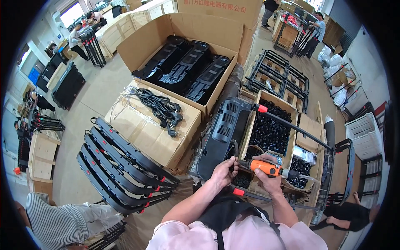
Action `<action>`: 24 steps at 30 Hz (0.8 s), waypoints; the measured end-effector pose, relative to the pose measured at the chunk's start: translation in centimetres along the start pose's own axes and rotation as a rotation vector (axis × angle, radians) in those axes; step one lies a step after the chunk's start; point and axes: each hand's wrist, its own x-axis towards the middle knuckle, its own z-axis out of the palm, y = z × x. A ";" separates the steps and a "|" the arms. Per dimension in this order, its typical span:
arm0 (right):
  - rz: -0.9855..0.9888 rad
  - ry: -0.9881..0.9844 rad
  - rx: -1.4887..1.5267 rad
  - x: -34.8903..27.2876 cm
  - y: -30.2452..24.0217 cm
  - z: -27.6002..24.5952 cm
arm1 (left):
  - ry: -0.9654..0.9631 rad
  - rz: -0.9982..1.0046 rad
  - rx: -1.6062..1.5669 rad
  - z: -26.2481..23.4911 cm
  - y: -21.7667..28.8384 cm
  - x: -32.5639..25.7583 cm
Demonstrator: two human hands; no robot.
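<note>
My right hand is wrapped round an orange and black power screwdriver, whose nose points left toward the black plastic housing. A hose runs from its rear end. My left hand is closed in a pinch just ahead of the driver's tip, at the near right edge of the housing; what lies between the fingers is too small to make out. The housing has vent slots and rests between the bars of a black tube frame with red fittings.
Right of the housing, wooden bins hold many small black parts. An open carton of black mouldings stands ahead, beside a box with coiled power cords. Curved black frames are stacked at left. Co-workers stand close on both sides and farther off.
</note>
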 end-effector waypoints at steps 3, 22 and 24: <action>0.005 -0.024 -0.051 2.0 -0.6 2.3 | -0.098 -0.003 -0.152 -1.0 1.5 0.7; 0.104 -0.073 -0.240 16.0 -1.1 11.6 | 0.039 0.291 0.258 -3.9 10.1 -1.3; 0.123 -0.090 -0.248 16.4 -1.4 12.4 | 0.221 0.658 0.690 -5.0 11.4 0.4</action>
